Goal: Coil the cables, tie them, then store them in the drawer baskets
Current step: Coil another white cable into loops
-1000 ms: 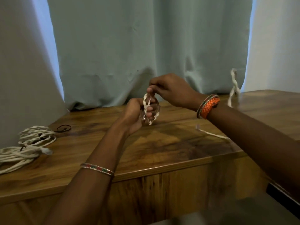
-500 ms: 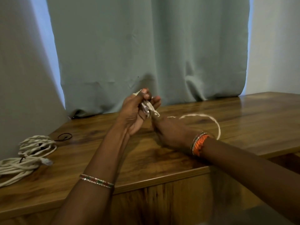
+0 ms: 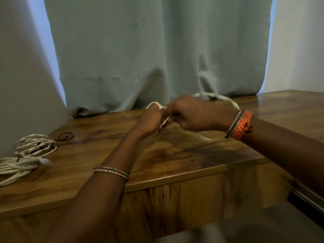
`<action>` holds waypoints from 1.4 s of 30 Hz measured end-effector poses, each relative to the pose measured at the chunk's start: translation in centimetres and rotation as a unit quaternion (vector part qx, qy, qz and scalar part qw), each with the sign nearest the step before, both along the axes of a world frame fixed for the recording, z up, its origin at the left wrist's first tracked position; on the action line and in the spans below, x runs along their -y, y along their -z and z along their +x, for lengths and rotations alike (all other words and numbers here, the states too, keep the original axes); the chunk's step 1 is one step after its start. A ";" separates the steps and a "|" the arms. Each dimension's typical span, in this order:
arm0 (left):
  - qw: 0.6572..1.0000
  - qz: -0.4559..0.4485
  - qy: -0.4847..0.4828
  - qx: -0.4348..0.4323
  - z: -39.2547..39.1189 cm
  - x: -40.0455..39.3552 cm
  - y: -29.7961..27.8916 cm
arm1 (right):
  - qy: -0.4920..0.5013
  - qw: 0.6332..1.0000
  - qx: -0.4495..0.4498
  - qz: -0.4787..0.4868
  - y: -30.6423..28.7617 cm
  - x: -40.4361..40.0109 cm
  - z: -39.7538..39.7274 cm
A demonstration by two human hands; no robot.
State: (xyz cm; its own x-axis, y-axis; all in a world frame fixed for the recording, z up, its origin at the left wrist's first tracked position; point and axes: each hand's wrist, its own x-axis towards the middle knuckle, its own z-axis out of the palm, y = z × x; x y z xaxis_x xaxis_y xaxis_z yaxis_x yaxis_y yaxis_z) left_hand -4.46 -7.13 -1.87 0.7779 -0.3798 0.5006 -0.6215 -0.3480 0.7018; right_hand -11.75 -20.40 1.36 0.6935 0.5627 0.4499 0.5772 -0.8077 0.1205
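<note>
Above the glossy wooden desk (image 3: 175,155), left hand (image 3: 151,121) and right hand (image 3: 194,114) met, fingers closed on a white cable (image 3: 217,96). Pale curtain (image 3: 157,50) hung behind. Coiled white cables (image 3: 28,151) lay at the desk's left edge.

Dim room, daylight edging the curtain (image 3: 157,50), hands motion-blurred

The right hand (image 3: 192,114), which was low on the table half a second ago, has been raised and brought against the left hand (image 3: 151,120). The white cable (image 3: 220,98) is now carried in an arc over the right hand to the wrist, where before it was lying curved on the wooden table (image 3: 175,155). The left hand has been lowered slightly.
</note>
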 end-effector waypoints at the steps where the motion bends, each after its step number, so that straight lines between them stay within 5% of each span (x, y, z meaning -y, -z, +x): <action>1: 0.999 0.013 0.014 -0.047 -0.2 -0.3 -0.1 | 0.012 0.998 0.049 -0.030 -0.5 0.9 0.7; 4: 0.972 -0.005 0.122 -0.200 -1.4 -0.3 -0.6 | 0.029 0.977 0.183 -0.108 -1.1 2.8 3.2; 8: 0.913 -0.053 0.259 -0.312 -2.9 0.2 -0.2 | 0.055 0.968 0.221 -0.102 -0.8 4.0 5.6; 12: 0.822 -0.210 0.357 -0.391 -3.0 -0.5 -1.0 | 0.129 0.985 0.115 0.020 -0.3 4.7 6.8; 16: 0.803 -0.353 0.340 -0.339 -2.2 -1.7 -1.7 | 0.103 0.963 -0.083 0.236 0.0 4.7 6.4; 21: 0.763 -0.525 0.217 -0.308 -0.7 -2.9 -1.7 | 0.047 0.818 -0.414 0.397 1.2 7.6 7.1; 27: 0.741 -0.587 0.172 -0.277 -0.6 -2.8 -1.6 | 0.006 0.702 -0.628 0.335 3.1 7.9 6.1; 28: 0.739 -0.587 0.173 -0.281 -0.6 -2.9 -1.5 | -0.046 0.666 -0.650 0.363 3.3 8.1 6.0; 30: 0.738 -0.578 0.181 -0.297 -0.5 -2.9 -1.2 | -0.193 0.529 -0.672 0.481 3.8 8.2 6.2; 32: 0.734 -0.571 0.191 -0.314 -0.5 -2.9 -1.1 | -0.280 0.408 -0.591 0.637 3.4 7.1 6.0; 33: 0.732 -0.569 0.195 -0.320 -0.6 -2.8 -1.1 | -0.287 0.384 -0.520 0.707 3.1 6.2 6.0; 35: 0.728 -0.567 0.200 -0.330 -0.8 -2.6 -1.1 | -0.244 0.456 -0.373 0.770 2.4 3.6 5.7; 38: 0.709 -0.571 0.222 -0.350 -0.8 -2.5 -1.0 | -0.115 0.684 -0.199 0.692 1.9 -0.1 5.7; 39: 0.700 -0.573 0.233 -0.358 -0.8 -2.6 -1.0 | -0.087 0.734 -0.171 0.651 2.0 -1.2 5.8; 40: 0.693 -0.570 0.246 -0.367 -0.8 -2.7 -1.0 | -0.079 0.746 -0.168 0.639 2.1 -2.0 5.9; 42: 0.691 -0.552 0.278 -0.376 -0.8 -2.9 -1.1 | -0.105 0.702 -0.229 0.666 2.3 -3.0 6.1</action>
State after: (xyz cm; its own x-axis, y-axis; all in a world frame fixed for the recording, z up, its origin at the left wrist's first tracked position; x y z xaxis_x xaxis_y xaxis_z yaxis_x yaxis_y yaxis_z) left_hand -5.29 -4.22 -0.73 0.8633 -0.4346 0.2568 0.2413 0.8022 0.5462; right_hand -5.69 -17.38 -0.89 0.9021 -0.0340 0.4303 0.4316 0.0809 -0.8984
